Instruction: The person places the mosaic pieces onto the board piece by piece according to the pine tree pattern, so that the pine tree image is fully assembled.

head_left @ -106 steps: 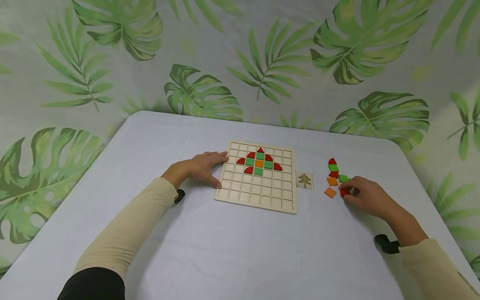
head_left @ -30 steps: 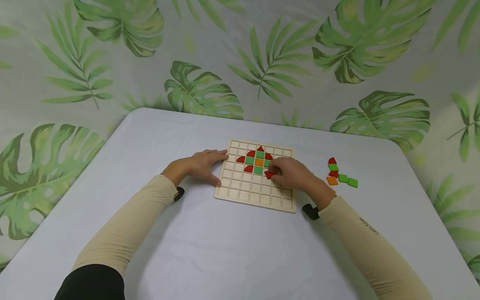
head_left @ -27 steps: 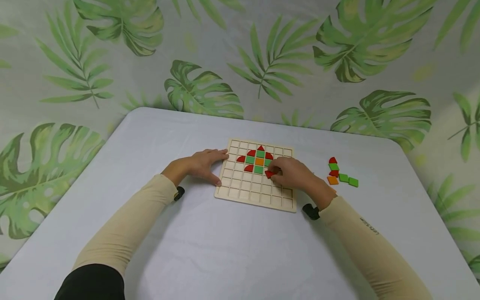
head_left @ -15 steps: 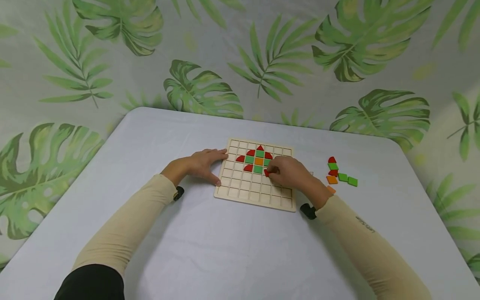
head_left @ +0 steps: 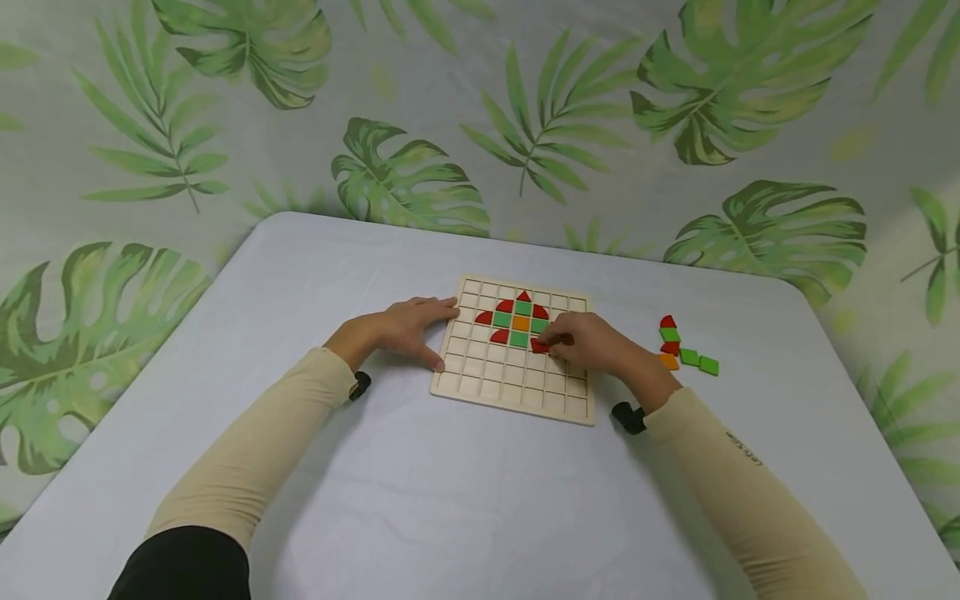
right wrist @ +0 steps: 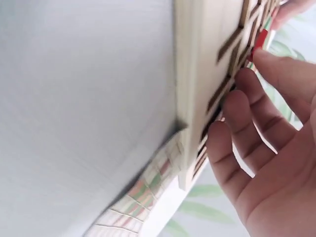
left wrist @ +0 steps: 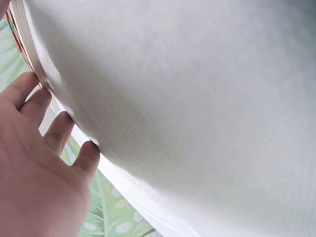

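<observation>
Hands at work over a gridded board [head_left: 476,387]: a person's left hand [head_left: 408,329] spreads wide at its left edge, thumb well apart from the fingers and tips touching the rim, a hold that presumably stops the board from sliding on the white table [head_left: 450,500]. The right hand [head_left: 583,340], above the board's right half, pinches a red piece [head_left: 538,345] in its fingertips, the remaining fingers loosely curled. So light a grip probably leaves most of the piece free to meet a cell; whether it sits fully in one cannot be told.

The piece is just right of the board's lowest green square [head_left: 519,339], apparently placed to mirror the red quarter-round [head_left: 499,336] on that square's left. An orange square [head_left: 521,322] lies at the heart of the pattern, with a red triangle [head_left: 523,296] at the tip nearest the board's far edge.

Just beside the board's right edge, a gridded card [right wrist: 148,192] printed in red, green and orange lies perhaps where a glance can catch it. Farther right of the board, loose pieces [head_left: 669,334] in red, green and orange form a rough line, seemingly set on that side to suit the right hand.
</observation>
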A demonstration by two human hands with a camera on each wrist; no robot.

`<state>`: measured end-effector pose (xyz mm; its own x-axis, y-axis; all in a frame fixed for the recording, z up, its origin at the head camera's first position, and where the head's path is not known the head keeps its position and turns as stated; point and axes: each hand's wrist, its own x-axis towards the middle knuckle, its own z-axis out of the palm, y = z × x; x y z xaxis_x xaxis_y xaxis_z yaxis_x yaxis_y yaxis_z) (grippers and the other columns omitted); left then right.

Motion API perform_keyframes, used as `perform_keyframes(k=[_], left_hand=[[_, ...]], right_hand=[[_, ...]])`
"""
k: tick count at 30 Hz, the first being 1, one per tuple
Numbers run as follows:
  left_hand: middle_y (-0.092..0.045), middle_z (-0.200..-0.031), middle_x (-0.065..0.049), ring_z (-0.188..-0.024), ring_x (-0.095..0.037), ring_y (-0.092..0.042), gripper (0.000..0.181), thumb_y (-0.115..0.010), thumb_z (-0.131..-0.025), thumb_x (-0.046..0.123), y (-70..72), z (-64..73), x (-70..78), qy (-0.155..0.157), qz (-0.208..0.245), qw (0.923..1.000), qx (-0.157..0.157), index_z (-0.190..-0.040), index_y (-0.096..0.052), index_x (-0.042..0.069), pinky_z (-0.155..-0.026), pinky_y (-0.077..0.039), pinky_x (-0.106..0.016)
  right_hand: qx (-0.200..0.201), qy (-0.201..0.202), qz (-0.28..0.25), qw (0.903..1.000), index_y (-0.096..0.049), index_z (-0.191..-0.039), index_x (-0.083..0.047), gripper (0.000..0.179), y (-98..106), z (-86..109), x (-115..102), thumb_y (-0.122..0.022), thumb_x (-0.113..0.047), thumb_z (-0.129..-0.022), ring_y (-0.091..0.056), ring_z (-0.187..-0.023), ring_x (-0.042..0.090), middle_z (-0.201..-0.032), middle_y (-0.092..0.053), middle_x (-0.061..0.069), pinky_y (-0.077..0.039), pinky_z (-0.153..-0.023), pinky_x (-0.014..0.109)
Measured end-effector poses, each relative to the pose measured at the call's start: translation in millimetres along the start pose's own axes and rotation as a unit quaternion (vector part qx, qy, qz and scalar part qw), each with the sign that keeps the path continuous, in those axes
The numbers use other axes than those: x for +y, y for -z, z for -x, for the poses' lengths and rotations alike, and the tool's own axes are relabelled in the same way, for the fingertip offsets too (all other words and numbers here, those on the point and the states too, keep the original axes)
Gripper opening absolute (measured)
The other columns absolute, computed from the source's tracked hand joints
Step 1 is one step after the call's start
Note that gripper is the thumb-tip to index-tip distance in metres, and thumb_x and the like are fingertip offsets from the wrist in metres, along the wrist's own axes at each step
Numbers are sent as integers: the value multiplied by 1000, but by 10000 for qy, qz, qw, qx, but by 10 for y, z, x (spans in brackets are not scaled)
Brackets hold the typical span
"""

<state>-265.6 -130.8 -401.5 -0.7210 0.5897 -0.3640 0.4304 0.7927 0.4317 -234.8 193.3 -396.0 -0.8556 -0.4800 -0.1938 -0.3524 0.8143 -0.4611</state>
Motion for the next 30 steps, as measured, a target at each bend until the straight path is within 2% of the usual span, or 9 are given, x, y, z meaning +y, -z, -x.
perform_keyframes(k=[9,18,26,30], left_hand=[[-12,-170,2,-157,-32,-10,97,-80,-80,45,-1,2,13,-3,-44,10000,6,-158,-29,19,-125,-15,-56],[-11,-170,4,-157,-31,-9,96,-80,-80,44,0,-4,14,38,18,10000,32,-158,-28,20,-125,-14,-56],[-11,-170,4,-157,-31,-10,97,-80,-80,44,16,11,15,98,-3,10000,12,-158,-28,20,-125,-15,-56],[-11,-170,3,-157,-32,-9,97,-80,-80,44,17,11,20,47,48,10000,-15,-158,-28,19,-125,-14,-56]], right_hand=[[27,21,1,10000,-73,-119,-16,26,0,-17,1,-66,-14,-94,-56,-97,21,-113,-70,4,-50,-89,38],[112,-258,-280,9992,-75,-117,-16,25,-13,-70,25,-69,-17,-93,-58,-101,21,-111,-73,4,-50,-90,38],[145,-548,-399,9976,-75,-117,-14,26,-24,-107,-34,-69,-18,-93,-59,-110,24,-118,-73,7,-51,-94,41],[228,-562,-484,9970,-76,-113,-11,23,-37,-103,-40,-67,-16,-93,-60,-112,27,-119,-73,11,-52,-94,42]])
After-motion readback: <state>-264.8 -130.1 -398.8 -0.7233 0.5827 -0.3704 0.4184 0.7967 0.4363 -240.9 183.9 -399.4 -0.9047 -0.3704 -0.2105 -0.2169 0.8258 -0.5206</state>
